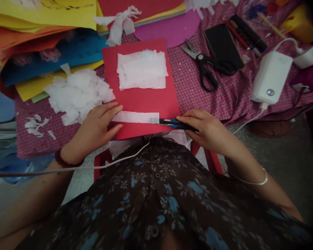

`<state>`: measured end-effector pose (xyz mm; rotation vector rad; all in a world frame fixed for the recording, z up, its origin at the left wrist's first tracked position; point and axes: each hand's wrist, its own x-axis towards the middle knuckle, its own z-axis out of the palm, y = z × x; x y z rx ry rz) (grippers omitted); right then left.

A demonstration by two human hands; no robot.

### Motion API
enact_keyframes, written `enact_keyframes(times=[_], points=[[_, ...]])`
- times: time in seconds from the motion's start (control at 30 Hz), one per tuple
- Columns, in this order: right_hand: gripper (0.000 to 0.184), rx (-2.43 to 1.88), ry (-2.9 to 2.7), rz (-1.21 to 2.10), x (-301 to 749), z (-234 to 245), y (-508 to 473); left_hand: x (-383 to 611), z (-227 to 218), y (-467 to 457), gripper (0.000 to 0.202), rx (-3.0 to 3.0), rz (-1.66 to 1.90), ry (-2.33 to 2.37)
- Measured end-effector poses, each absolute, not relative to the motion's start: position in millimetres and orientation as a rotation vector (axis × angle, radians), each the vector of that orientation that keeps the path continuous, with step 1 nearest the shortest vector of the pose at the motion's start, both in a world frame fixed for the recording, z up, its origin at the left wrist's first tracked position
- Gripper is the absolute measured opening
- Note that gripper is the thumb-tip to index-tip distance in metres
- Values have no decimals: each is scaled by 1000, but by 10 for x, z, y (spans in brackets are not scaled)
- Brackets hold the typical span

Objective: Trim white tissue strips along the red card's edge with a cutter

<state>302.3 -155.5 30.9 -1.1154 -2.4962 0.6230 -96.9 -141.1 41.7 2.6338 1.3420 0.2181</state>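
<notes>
A red card sheet [146, 99] lies at the table's near edge, with a layered patch of white paper [142, 69] on its upper half. Along its lower part runs a white paper strip [138, 117]. My left hand [96, 121] rests over the strip's left end, fingers stretched out and thumb apart, holding nothing. At the card's right edge my right hand [206, 126] is closed on a slim black-and-blue stapler [169, 122], whose tip reaches the strip's right end. My fingers cover part of the stapler.
Left of the card is a pile of white paper pieces [78, 93]. Coloured sheets [47, 45] are stacked behind it. Black-handled scissors [208, 66], a phone [223, 45] and a white power bank [272, 76] lie right. A white cable [125, 159] crosses my lap.
</notes>
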Motion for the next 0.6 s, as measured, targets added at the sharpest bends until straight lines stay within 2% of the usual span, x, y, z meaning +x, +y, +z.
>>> enact_keyframes(times=[0.17,0.4,0.6], points=[[42,-1111,-2527,642,3045,312,-1487,-965,360,-1432,31,2634,135,1384],[44,-1149,-2552,702,3046,368,-1328,-844,453,-1559,41,2674,5,1497],[46,-1135,-2580,715,3022,377,-1258,-760,471,-1561,31,2729,-16,1370]])
